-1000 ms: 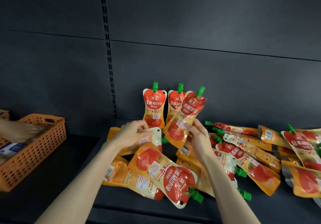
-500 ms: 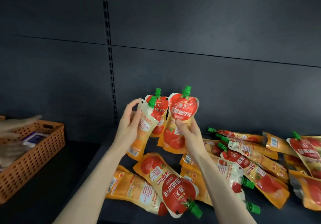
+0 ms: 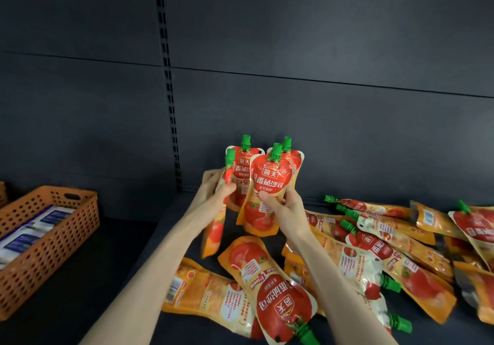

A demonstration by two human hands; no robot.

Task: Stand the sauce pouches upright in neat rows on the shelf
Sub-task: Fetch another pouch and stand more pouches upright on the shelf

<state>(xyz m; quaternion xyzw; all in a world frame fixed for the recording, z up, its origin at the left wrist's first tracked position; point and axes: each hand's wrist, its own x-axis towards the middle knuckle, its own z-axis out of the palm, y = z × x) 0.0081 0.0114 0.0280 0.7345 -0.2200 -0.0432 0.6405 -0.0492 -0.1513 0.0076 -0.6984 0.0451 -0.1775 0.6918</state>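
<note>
Taking the hands as the centre of the dial: at 12 o'clock two standing pouches (image 3: 242, 169) bar the way to the back panel (image 3: 334, 136). The left hand (image 3: 213, 193) with its edge-on pouch (image 3: 216, 228) and the right hand (image 3: 287, 207) with its front-facing pouch (image 3: 268, 181) crowd just before them. From 2 round to 5 o'clock a pile of lying pouches (image 3: 395, 240) covers the shelf (image 3: 120, 243). More flat pouches (image 3: 267, 277) lie at 6 and 7 o'clock under the forearms. Bare shelf shows at 9 o'clock, out to the orange basket (image 3: 50, 240). Overhead, up the panel, the air is open.
</note>
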